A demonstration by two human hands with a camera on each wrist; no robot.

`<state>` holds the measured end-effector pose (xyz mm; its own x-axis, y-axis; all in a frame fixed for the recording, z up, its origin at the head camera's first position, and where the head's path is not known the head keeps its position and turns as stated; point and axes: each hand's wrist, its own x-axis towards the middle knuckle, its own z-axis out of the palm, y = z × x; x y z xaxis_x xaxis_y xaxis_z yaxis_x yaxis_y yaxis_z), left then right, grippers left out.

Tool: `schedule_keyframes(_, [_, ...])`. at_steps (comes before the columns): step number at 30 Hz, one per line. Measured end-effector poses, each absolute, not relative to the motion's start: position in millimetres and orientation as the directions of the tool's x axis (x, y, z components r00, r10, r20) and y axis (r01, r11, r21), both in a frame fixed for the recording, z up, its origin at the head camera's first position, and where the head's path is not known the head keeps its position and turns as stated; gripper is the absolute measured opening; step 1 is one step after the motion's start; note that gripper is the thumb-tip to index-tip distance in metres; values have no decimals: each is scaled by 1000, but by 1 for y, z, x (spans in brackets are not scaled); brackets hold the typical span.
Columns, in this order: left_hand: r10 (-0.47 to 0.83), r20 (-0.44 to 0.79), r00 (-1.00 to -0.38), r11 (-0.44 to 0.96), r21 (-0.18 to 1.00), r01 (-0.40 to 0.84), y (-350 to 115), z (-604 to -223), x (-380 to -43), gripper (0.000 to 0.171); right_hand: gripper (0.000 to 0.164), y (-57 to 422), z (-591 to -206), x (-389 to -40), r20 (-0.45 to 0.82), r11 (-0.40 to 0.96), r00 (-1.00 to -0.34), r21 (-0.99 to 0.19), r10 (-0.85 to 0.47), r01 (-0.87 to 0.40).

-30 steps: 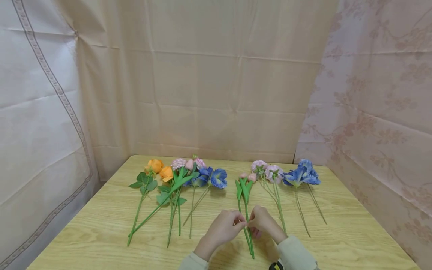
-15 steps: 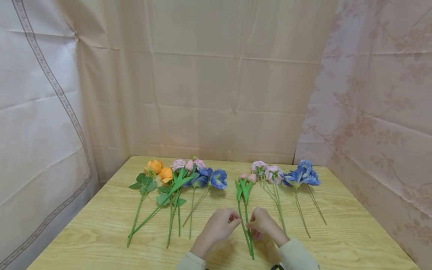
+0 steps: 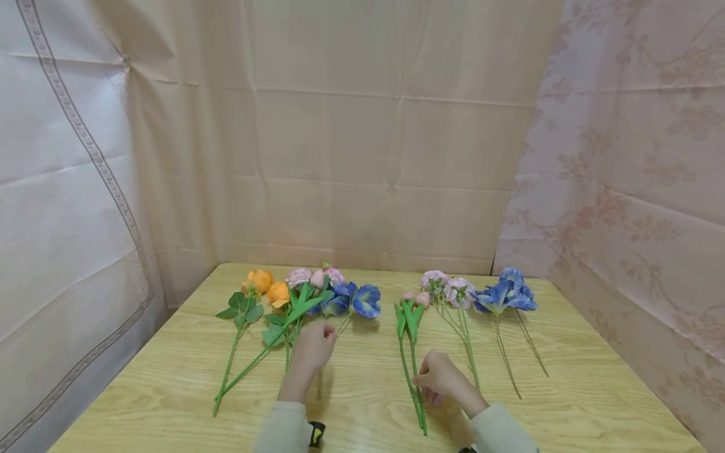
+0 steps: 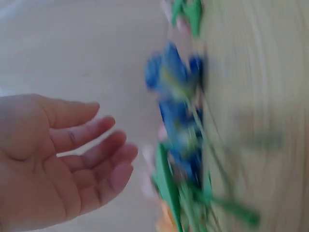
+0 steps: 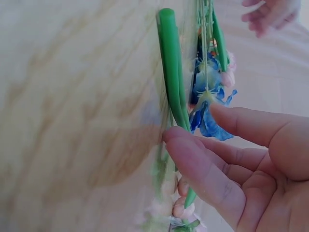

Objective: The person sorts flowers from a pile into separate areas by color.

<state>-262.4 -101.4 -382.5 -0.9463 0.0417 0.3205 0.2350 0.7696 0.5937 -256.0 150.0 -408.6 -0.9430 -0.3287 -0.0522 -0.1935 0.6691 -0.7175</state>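
The person's left hand hovers over the thin brown-green stems of a pair of ruffled blue artificial flowers with yellowish centres. Its fingers are loosely bent and hold nothing; in the left wrist view the thumb lies slightly apart from the index finger, with the fingertips clear of the blooms.

The right hand is low beside two pink-budded artificial tulips with smooth green leaves and stems, which lie side by side on the pale yellow wood-grain table. Its thumb and index finger are well parted, the fingers softly curved, gripping nothing. The index fingertip is right at the green stems; whether it touches them cannot be told.

Orange artificial roses with dark green leaves lie left of the left hand. Pale pink ruffled artificial flowers lie just right of the tulips.
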Motion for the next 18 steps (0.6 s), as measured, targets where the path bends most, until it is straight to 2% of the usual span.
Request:
schedule_keyframes(7, [-157,238,-959,826,563,5,-152,-393,-272,25,19,151,-410,-256,-74,667,-937,-722,-341,-186])
schedule_keyframes(10, [-211,212,-954,836,545,-63,-168,-399,-273,18,21,151,-411,-257,-78,664,-935,-724,-346,-186])
schedule_keyframes(13, [-229,194,-954,852,515,-100,-179,-405,-273,12,24,150,-411,-256,-75,667,-934,-720,-348,-191])
schedule_keyframes(18, [-231,167,-959,866,485,-124,-191,-411,-270,12,27,150,-410,-257,-71,646,-928,-737,-366,-199])
